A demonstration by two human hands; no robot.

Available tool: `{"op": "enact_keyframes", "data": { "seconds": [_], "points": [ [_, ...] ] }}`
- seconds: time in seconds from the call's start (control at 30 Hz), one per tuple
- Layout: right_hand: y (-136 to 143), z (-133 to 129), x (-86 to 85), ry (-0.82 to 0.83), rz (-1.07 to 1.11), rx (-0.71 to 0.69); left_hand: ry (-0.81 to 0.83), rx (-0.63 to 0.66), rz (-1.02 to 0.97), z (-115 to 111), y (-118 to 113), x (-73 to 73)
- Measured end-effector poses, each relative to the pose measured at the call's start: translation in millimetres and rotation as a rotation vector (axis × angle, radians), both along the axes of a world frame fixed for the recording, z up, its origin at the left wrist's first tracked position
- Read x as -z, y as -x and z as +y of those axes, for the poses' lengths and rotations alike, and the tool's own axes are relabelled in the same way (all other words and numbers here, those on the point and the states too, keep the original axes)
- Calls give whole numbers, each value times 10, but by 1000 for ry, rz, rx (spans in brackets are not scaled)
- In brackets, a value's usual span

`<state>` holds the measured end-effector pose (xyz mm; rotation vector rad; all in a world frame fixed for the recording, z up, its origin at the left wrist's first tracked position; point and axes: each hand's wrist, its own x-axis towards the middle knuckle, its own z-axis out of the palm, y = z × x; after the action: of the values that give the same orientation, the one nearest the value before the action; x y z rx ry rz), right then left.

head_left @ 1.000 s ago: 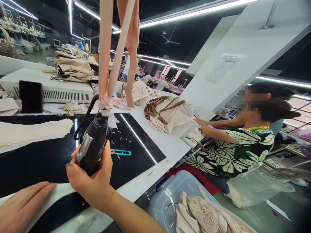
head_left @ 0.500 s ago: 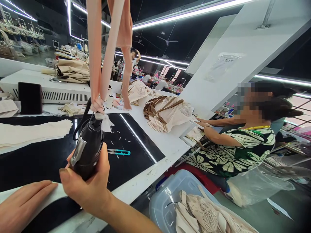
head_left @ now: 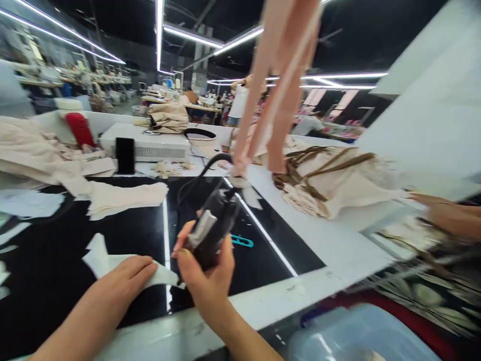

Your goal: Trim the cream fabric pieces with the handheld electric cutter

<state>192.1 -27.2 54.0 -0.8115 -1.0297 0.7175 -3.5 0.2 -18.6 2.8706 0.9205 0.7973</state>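
My right hand is wrapped round a black handheld electric cutter with a silver lever on its side. A cord leaves its top end, and pink fabric strips knotted there rise out of view. Its lower end points down beside the edge of a white fabric piece; the tip is mostly hidden by my fingers. My left hand lies flat on that piece, fingers stretched out and pressing it to the black work surface. Just right of the cutter lie turquoise thread snips.
Stacked cream fabric strips lie behind my left hand. A phone leans against a white vented box. Bundled garments with brown straps sit at the right. A clear plastic bin stands below the table edge, near a co-worker's arm.
The view has swung left, so the table's left side now shows. My left hand has come fully into view, flat on the white fabric. My right hand still holds the cutter.
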Motion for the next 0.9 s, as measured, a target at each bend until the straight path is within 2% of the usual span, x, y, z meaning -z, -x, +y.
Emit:
{"op": "enact_keyframes", "data": {
  "seconds": [0.13, 0.27, 0.4, 0.67, 0.8, 0.9],
  "points": [
    [-90, 38, 18, -83, -39, 49, 121, -37, 148, -21, -166, -219],
    [-119, 62, 3, -129, -29, 34, 145, -63, 174, -30, -207, -287],
    [-116, 54, -5, -131, -41, 31, 85, -53, 199, -59, -182, -237],
    [-109, 44, -17, -134, -32, 40, -215, -82, 217, -137, -220, -78],
    [-123, 46, -2, -132, -47, 28, -229, -113, 212, -160, -244, -6],
    [-128, 45, 6, -123, -51, 26, -199, -116, 213, -157, -270, -30]
  ]
}}
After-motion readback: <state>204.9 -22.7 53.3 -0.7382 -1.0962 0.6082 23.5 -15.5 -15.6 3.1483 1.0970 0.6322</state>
